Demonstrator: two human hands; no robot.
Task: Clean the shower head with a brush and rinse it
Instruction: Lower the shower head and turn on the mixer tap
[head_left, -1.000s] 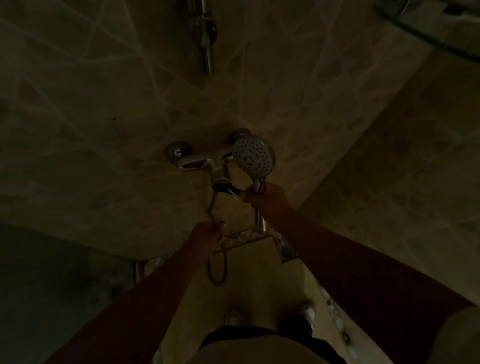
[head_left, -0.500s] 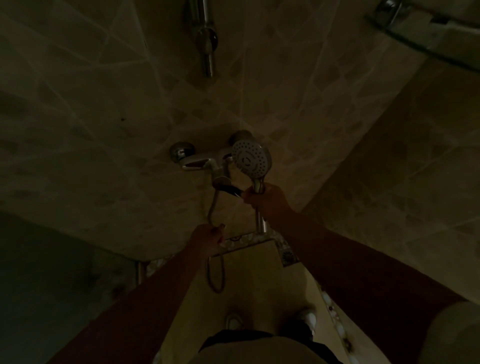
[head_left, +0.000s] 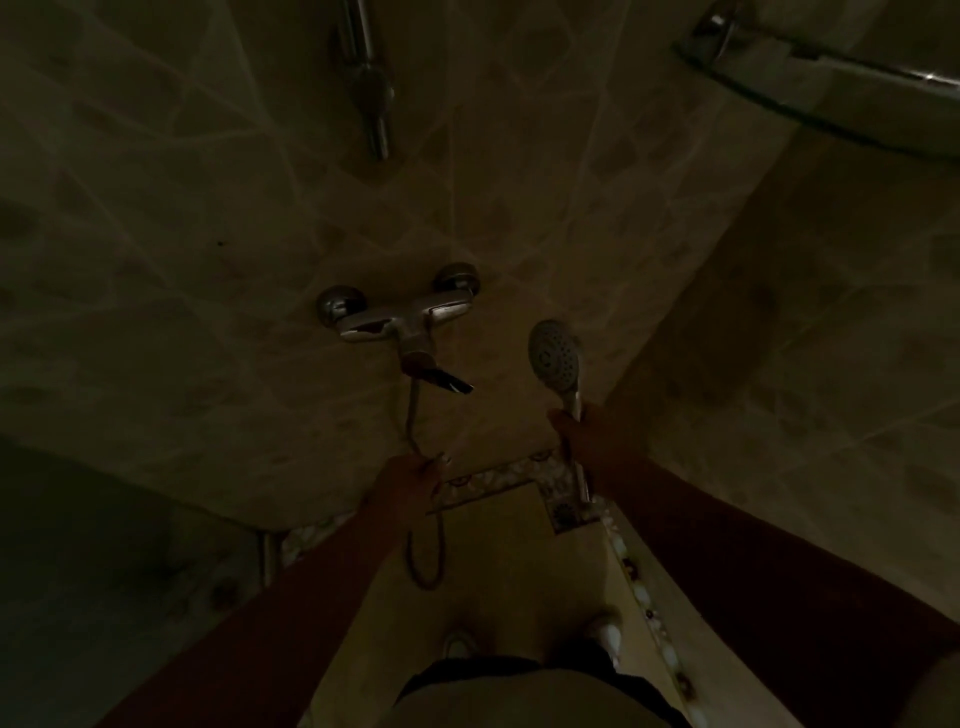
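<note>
The scene is very dark. My right hand (head_left: 592, 441) grips the handle of the chrome shower head (head_left: 554, 356), held upright with its round spray face turned toward me, to the right of the wall mixer tap (head_left: 400, 325). My left hand (head_left: 410, 480) is closed around the metal hose (head_left: 413, 415) just below the tap. The hose loops down under that hand (head_left: 426, 561). The tap's lever (head_left: 447, 382) points down and to the right. No brush is visible.
Tiled walls meet in a corner to the right of the shower head. A vertical shower rail (head_left: 371, 88) hangs above the tap. A curved glass shelf (head_left: 831, 78) sits at the top right. A floor drain (head_left: 563, 512) lies below my right hand.
My right hand has carried the shower head to the right, away from the tap and its lever. My left hand stays on the hose.
</note>
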